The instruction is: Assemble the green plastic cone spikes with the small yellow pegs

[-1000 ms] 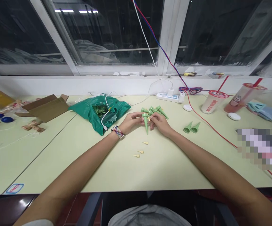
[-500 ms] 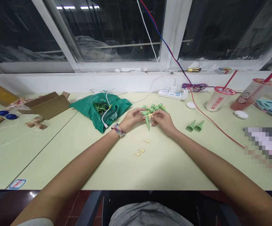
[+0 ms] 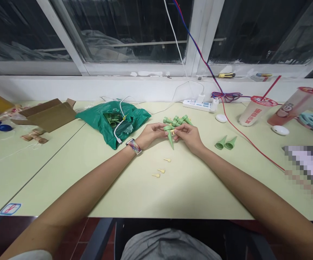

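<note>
My left hand [image 3: 153, 135] is closed on a green plastic spike [image 3: 170, 139], its capped wide end up and its tip slanting down. From the right, my right hand [image 3: 190, 137] pinches a small yellow nozzle [image 3: 173, 132] against the spike's side, just below the cap. Whether the nozzle sits inside the spike is hidden by my fingers. Several green capped spikes [image 3: 178, 120] lie just beyond my hands. Nearer me on the table are three loose yellow nozzles [image 3: 161, 170]. Two uncapped green cones [image 3: 225, 143] rest to the right of my right hand.
A green plastic bag [image 3: 102, 121] holding more green parts lies at left, beside an open cardboard box [image 3: 50, 117]. Behind are a power strip [image 3: 198, 105] and a red cable [image 3: 250, 143]. Two drink cups with straws, one a white cup [image 3: 254, 113], stand at right.
The camera view has shifted slightly. Both hands stay together around the spike, with the yellow nozzle still held at its side; the loose parts lie as before.
</note>
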### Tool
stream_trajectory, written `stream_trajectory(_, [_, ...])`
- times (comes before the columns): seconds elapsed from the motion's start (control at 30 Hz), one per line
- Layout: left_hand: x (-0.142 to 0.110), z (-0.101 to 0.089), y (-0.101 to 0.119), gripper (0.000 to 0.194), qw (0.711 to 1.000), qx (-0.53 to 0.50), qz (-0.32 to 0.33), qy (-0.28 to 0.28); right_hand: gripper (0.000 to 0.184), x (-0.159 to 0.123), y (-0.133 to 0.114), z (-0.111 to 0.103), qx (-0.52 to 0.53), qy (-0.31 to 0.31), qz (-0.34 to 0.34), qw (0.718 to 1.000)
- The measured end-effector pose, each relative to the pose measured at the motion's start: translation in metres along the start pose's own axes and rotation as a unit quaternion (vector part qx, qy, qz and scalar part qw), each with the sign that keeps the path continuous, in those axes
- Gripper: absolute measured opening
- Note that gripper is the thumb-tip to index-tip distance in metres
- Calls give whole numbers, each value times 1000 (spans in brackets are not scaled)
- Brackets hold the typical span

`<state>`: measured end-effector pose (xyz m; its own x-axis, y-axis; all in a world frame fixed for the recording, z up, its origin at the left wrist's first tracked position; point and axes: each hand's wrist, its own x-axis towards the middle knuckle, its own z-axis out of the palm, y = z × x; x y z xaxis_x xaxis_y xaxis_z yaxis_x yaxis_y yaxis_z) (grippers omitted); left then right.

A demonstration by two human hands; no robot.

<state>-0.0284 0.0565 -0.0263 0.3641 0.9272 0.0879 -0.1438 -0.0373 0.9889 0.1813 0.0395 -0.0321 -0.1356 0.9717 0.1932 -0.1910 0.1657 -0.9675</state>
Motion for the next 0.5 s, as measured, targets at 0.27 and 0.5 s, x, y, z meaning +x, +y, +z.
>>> stream_trajectory(0.27, [2, -2, -3, 46, 1000, -19, 7, -13, 45, -1, -5, 2, -7, -6, -11, 1000])
stream_trajectory(0.5, [2, -1, 0, 43, 1000, -21, 8, -16, 41, 1, -7, 5, -29, 3, -29, 999])
